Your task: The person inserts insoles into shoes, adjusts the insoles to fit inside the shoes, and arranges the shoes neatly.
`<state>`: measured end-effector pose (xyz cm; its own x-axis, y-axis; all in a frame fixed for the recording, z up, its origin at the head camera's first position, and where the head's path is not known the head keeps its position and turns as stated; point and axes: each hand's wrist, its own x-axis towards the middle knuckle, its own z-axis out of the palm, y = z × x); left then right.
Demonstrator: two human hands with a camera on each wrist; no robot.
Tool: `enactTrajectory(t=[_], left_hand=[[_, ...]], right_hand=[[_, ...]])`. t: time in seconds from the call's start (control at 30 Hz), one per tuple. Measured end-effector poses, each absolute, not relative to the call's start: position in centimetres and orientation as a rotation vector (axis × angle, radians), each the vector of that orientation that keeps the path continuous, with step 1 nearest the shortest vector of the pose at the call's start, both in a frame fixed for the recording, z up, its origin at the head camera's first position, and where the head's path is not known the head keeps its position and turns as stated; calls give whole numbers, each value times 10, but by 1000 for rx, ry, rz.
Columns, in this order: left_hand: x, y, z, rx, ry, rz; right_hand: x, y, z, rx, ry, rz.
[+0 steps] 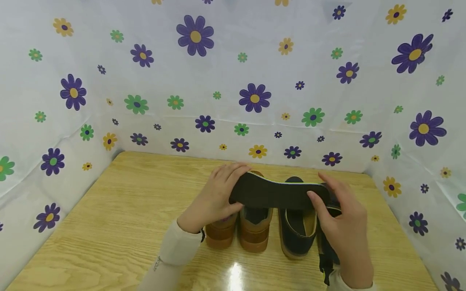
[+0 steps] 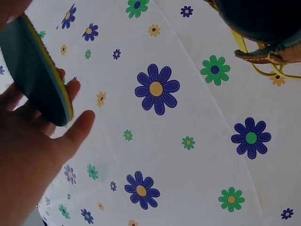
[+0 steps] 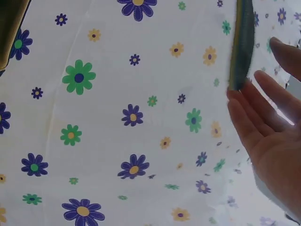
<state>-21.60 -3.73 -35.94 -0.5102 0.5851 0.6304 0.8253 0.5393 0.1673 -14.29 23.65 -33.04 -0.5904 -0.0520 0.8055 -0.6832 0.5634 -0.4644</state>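
A thin black insole [image 1: 276, 196] with a pale yellow edge is held up lengthwise above the shoes. My left hand [image 1: 211, 198] holds its left end, fingers over the top edge and thumb low. At the other end, my right hand [image 1: 344, 226] has its thumb in front and its fingers behind. In the right wrist view, fingertips touch the insole's tip [image 3: 240, 75]. Below stand two brown shoes [image 1: 255, 238], heels toward me. To their right is a dark shoe [image 1: 296, 244] with a light lining; another dark shoe is mostly hidden by my right hand.
The shoes stand on a light wooden table [image 1: 120, 214]. A white flower-printed sheet [image 1: 218, 72] rises behind it and on both sides. A brown piece with yellow laces [image 2: 268, 54] shows at the top of the left wrist view.
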Motion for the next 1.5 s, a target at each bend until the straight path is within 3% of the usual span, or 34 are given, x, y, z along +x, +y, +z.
enactTrajectory(t=[0.3, 0.67, 0.83, 1.03, 1.3, 1.5], left_hand=[[-211, -38, -359, -1050, -2346, -535], [-205, -43, -356, -1166, -2361, -494], [-207, -47, -353, -1151, -2361, -509], [-218, -63, -354, -914, -2406, -593], [-237, -70, -377, -735, -2742, -566], [-247, -67, -395, -716, -2859, -534]], right_hand=[[-148, 193, -339, 828, -2126, 602], [-156, 170, -358, 736, -2306, 402], [-153, 171, -354, 683, -2328, 466], [-148, 186, -349, 443, -2428, 720], [-137, 190, -341, 126, -2668, 1091], [-136, 171, -342, 108, -2941, 1192]])
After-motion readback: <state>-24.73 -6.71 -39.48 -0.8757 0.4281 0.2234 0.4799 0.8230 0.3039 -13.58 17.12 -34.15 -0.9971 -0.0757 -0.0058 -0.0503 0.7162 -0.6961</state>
